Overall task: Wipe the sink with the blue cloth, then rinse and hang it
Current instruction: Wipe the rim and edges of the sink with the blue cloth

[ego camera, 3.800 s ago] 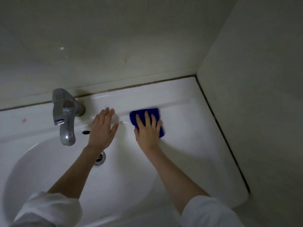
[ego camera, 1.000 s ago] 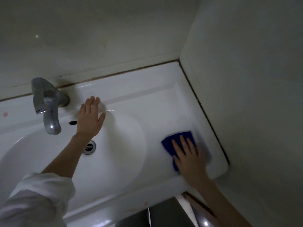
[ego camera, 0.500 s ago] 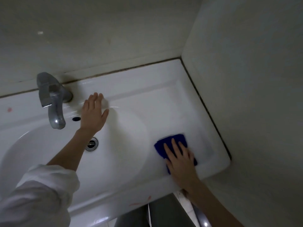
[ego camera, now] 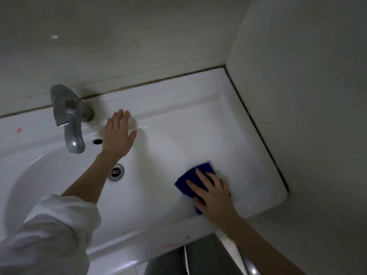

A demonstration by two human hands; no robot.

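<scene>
Down on the flat right ledge of the white sink (ego camera: pixel 234 124), the right hand (ego camera: pixel 215 193) presses the blue cloth (ego camera: pixel 191 180) with fingers spread. Left hand (ego camera: pixel 118 134) rests flat, open, beside the faucet (ego camera: pixel 68 118).

The room is dim, lit with a greenish-grey cast. A pale back wall (ego camera: pixel 123 36) runs behind the basin, smooth and glossy, catching a small bright glint near its upper left. A side wall (ego camera: pixel 309 96) meets it at a corner on the right. Dark, grimy sealant (ego camera: pixel 158 81) lines the joints below both walls. At the bottom edge, a strip of floor (ego camera: pixel 252 269) shows a light reflection.
</scene>
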